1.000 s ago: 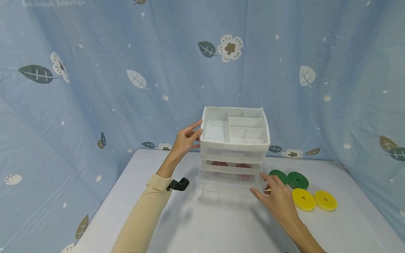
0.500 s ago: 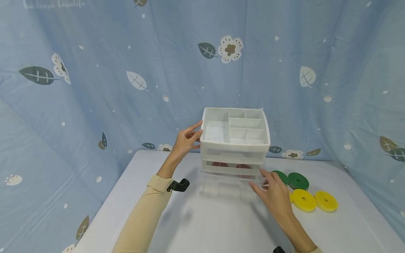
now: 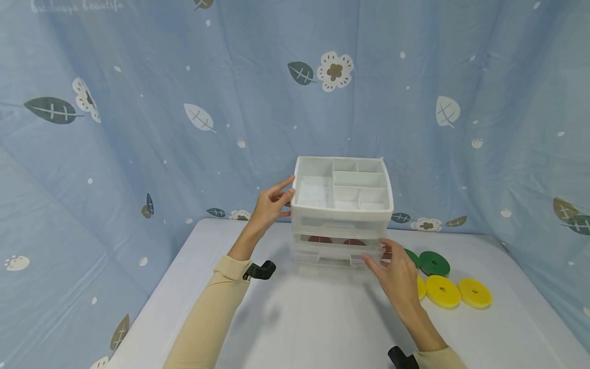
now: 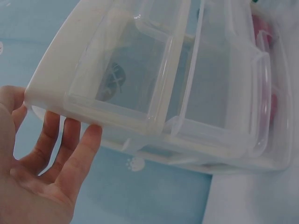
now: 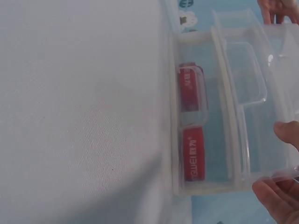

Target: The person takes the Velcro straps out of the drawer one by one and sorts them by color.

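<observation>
Right hand (image 3: 400, 277) grips the drawer unit (image 3: 341, 210) containing red items (image 5: 194, 154).

The clear drawer (image 3: 318, 258) has slid farther in — the right fingers (image 3: 392, 245) moving forward with it.

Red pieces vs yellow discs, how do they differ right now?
Place: the red pieces are inside the drawer unit; the yellow discs lie outside on the table.
Count: two red pieces show; three yellow discs, one partly hidden by the right hand.
</observation>
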### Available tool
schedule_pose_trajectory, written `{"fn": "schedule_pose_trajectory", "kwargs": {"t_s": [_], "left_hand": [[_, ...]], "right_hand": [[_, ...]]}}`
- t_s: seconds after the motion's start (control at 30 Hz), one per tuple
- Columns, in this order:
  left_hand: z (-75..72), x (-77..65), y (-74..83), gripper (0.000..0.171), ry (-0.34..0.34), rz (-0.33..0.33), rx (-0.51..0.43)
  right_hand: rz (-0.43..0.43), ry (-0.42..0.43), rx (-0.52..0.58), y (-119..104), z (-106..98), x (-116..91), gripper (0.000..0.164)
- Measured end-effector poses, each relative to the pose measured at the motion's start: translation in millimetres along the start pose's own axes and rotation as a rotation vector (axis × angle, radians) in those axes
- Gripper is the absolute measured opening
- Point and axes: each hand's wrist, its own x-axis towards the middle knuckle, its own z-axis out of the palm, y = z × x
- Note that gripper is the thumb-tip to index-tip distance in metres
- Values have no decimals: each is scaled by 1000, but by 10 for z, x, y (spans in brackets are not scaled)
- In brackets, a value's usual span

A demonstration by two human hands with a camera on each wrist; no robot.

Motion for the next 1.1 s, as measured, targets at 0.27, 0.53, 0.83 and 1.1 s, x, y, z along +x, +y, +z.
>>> {"fn": "schedule_pose_trajectory", "kwargs": {"t_s": [0.27, 0.53, 0.83, 1.1], "left_hand": [[2, -3, 4, 44, 2, -3, -11], [-4, -69, 161, 48, -24, -24, -22], [5, -142, 306, 48, -29, -34, -10], [0, -131, 293, 48, -28, -36, -16]], "right_hand": [[131, -1, 29, 21, 96, 67, 57], [208, 1, 56, 45, 130, 131, 58], [219, 7, 52, 86, 172, 203, 58], [214, -4, 58, 96, 167, 203, 57]]}}
